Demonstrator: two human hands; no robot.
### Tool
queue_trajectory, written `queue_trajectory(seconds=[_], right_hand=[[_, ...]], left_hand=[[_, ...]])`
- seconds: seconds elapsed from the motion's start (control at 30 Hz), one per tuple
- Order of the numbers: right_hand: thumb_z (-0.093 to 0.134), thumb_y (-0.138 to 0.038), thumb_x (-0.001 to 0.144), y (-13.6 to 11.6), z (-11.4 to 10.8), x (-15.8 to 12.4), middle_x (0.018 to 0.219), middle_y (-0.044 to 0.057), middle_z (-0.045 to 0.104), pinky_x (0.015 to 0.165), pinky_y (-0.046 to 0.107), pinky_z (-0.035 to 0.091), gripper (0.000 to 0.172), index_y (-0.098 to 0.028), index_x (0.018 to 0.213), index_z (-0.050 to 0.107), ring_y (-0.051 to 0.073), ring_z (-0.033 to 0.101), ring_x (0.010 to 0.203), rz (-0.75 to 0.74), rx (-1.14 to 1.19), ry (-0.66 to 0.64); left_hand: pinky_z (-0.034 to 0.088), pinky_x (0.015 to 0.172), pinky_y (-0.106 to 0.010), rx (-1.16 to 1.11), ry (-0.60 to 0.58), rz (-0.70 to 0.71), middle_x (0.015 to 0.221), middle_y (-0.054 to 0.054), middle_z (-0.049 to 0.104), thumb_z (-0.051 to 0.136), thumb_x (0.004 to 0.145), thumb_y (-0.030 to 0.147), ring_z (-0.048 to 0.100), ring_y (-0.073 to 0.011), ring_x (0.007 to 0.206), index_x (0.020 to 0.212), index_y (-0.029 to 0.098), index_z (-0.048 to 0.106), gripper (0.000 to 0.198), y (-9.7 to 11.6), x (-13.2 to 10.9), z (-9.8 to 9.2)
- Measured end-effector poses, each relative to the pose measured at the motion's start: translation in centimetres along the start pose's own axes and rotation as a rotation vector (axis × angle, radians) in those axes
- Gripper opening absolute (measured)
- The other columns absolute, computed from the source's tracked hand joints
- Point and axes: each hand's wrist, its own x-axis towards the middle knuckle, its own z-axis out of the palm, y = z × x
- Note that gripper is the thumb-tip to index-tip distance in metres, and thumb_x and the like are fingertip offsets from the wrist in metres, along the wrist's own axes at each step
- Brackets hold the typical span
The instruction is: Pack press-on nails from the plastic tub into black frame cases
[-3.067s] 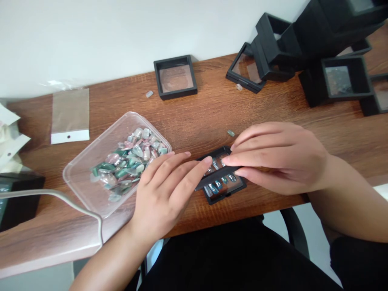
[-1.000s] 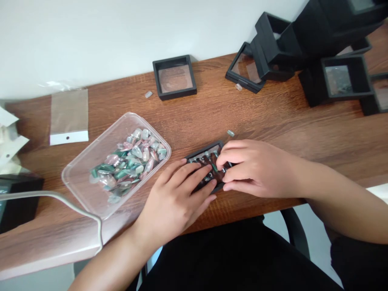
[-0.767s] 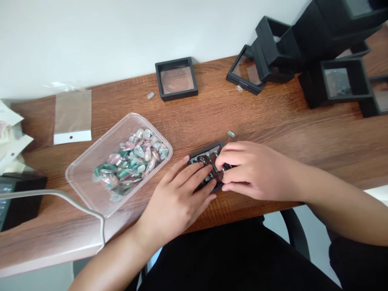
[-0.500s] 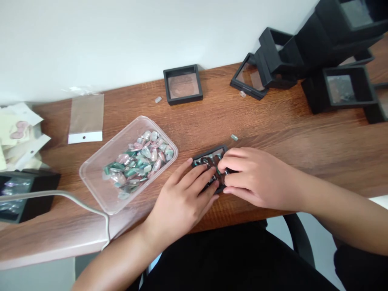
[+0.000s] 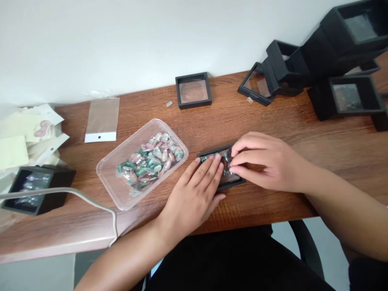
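A black-rimmed display case [image 5: 230, 185] with a clear film lies on the desk, and shiny false nails [image 5: 226, 159] sit in it. Across its left part rests my left hand [image 5: 194, 196], fingers stretched out flat and covering some of the nails. My right hand [image 5: 269, 161] is at the case's right side, with thumb and fingertips pinched on a small shiny nail, mostly hidden. To the left stands a clear plastic tub [image 5: 109, 176] holding a heap of green, pink and clear false nails [image 5: 151, 159].
Another black case [image 5: 209, 101] is near the wall, with a loose nail [image 5: 169, 104] beside it. Stacked black cases [image 5: 318, 52] fill the back right. A clear bag [image 5: 103, 115], paper cards [image 5: 39, 125], a filled case [image 5: 54, 190] and a white cable [image 5: 91, 204] are left.
The view has shifted, so things appear further right. My left fingers lie closer together on the case. My right hand has moved to the case's right side, showing more of its inside.
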Motion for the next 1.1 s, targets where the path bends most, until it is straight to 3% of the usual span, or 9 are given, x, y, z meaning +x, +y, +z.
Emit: queue_trajectory(seconds=[0.13, 0.23, 0.4, 0.63, 0.73, 0.87, 0.97, 1.1], right_hand=[[0.058, -0.036, 0.095, 0.6, -0.1, 0.0, 0.112, 0.010, 0.067, 0.084, 0.039, 0.050, 0.029, -0.018, 0.116, 0.067, 0.024, 0.063, 0.096, 0.139, -0.172, -0.029], [0.055, -0.043, 0.096, 0.9, 0.2, 0.1, 0.108, 0.011, 0.068, 0.085, 0.043, 0.050, 0.044, -0.014, 0.128, 0.061, 0.026, 0.061, 0.097, 0.201, -0.248, -0.082], [0.052, -0.043, 0.097, 0.8, 0.7, 0.1, 0.095, 0.010, 0.069, 0.083, 0.041, 0.048, 0.040, -0.012, 0.119, 0.066, 0.026, 0.059, 0.093, 0.185, -0.253, -0.149], [0.057, -0.025, 0.091, 0.7, 0.6, 0.2, 0.078, 0.005, 0.066, 0.079, 0.040, 0.046, 0.019, -0.018, 0.103, 0.069, 0.024, 0.058, 0.085, 0.156, -0.234, -0.084], [0.058, -0.024, 0.090, 0.4, 0.5, 0.0, 0.078, 0.004, 0.064, 0.078, 0.040, 0.048, 0.020, -0.019, 0.106, 0.068, 0.023, 0.058, 0.080, 0.182, -0.167, 0.033], [0.061, -0.031, 0.093, -0.3, 0.4, -0.3, 0.096, 0.005, 0.067, 0.076, 0.037, 0.053, 0.032, -0.024, 0.124, 0.063, 0.020, 0.063, 0.082, 0.335, 0.064, 0.240], [0.059, -0.036, 0.095, -0.9, 0.3, -0.5, 0.109, 0.005, 0.069, 0.072, 0.035, 0.056, 0.032, -0.029, 0.126, 0.063, 0.021, 0.067, 0.088, 0.402, 0.273, 0.257], [0.058, -0.037, 0.096, -1.3, 0.1, -0.9, 0.119, 0.004, 0.069, 0.076, 0.033, 0.059, 0.028, -0.034, 0.123, 0.066, 0.022, 0.068, 0.099, 0.376, 0.491, 0.277]], left_hand=[[0.036, 0.116, -0.040, 0.017, -0.019, -0.052, 0.161, -0.013, 0.033, 0.037, 0.105, 0.043, 0.039, -0.0244, 0.146, 0.149, 0.005, 0.040, 0.059, 0.0, -0.1, -0.2], [0.036, 0.116, -0.039, -0.009, -0.040, -0.072, 0.163, -0.011, 0.028, 0.039, 0.104, 0.043, 0.034, -0.0241, 0.149, 0.153, 0.011, 0.035, 0.058, 0.0, -0.1, -0.2], [0.033, 0.119, -0.044, -0.066, -0.046, -0.001, 0.163, -0.007, 0.029, 0.045, 0.103, 0.034, 0.030, -0.0249, 0.151, 0.153, 0.025, 0.037, 0.051, -0.2, 0.0, 0.1], [0.038, 0.116, -0.048, -0.088, -0.002, 0.110, 0.160, -0.005, 0.036, 0.048, 0.101, 0.022, 0.034, -0.0273, 0.149, 0.146, 0.026, 0.048, 0.045, -0.7, -0.1, -0.1], [0.041, 0.114, -0.050, -0.048, 0.072, 0.136, 0.157, -0.008, 0.041, 0.042, 0.103, 0.018, 0.038, -0.0282, 0.147, 0.142, 0.020, 0.053, 0.040, -1.0, 0.0, -0.5], [0.040, 0.116, -0.045, -0.021, 0.259, 0.144, 0.152, -0.009, 0.048, 0.035, 0.104, 0.013, 0.042, -0.0236, 0.145, 0.139, 0.014, 0.054, 0.040, -1.0, 0.0, -1.3], [0.037, 0.119, -0.039, -0.034, 0.389, 0.138, 0.148, -0.007, 0.054, 0.038, 0.104, 0.013, 0.044, -0.0202, 0.143, 0.138, 0.012, 0.055, 0.038, -0.7, 0.0, -1.5], [0.037, 0.121, -0.035, -0.124, 0.522, 0.123, 0.148, -0.006, 0.055, 0.048, 0.101, 0.017, 0.040, -0.0192, 0.146, 0.136, 0.015, 0.057, 0.036, -0.8, 0.1, -1.2]])
